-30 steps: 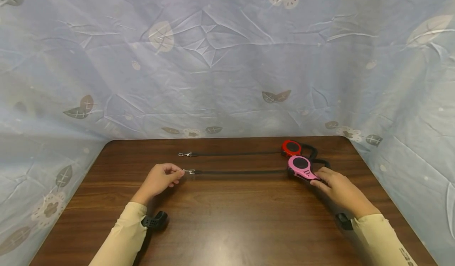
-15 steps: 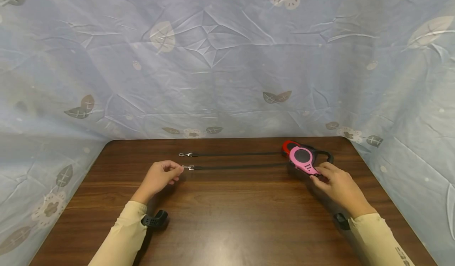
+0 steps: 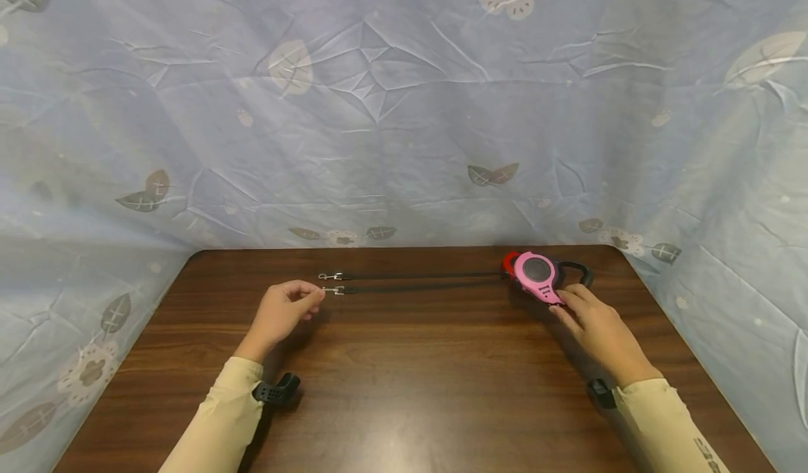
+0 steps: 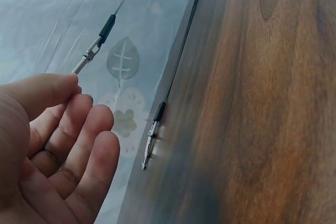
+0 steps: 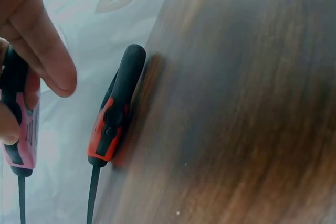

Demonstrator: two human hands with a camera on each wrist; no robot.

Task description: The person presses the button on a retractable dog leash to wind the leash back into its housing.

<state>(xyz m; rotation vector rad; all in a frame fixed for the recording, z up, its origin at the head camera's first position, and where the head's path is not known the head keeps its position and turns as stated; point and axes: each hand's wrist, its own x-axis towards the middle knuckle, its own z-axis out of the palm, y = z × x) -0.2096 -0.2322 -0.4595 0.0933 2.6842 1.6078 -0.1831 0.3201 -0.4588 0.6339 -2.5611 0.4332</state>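
Observation:
My left hand (image 3: 284,315) pinches the metal snap hook (image 4: 86,62) of the pink leash between thumb and fingertips. From there its thin black cord (image 3: 423,287) runs nearly straight to the pink retractable leash (image 3: 535,276). My right hand (image 3: 602,329) grips that pink case near its handle, raised above the table. Behind it in the head view, the case partly covers the red retractable leash (image 5: 107,135), which lies on the wooden table. The red leash's cord stretches left to its own snap hook (image 3: 330,276), touched by neither hand.
The dark wooden table (image 3: 391,389) ends at a back edge just behind the red leash. Beyond that edge hangs a pale, creased cloth (image 3: 379,143) with leaf and flower prints, which also closes in both sides.
Both hands have carried the pink leash away from me and upward, its cord still extended. Its case now overlaps the red one, and its cord is closer to the red leash's cord.

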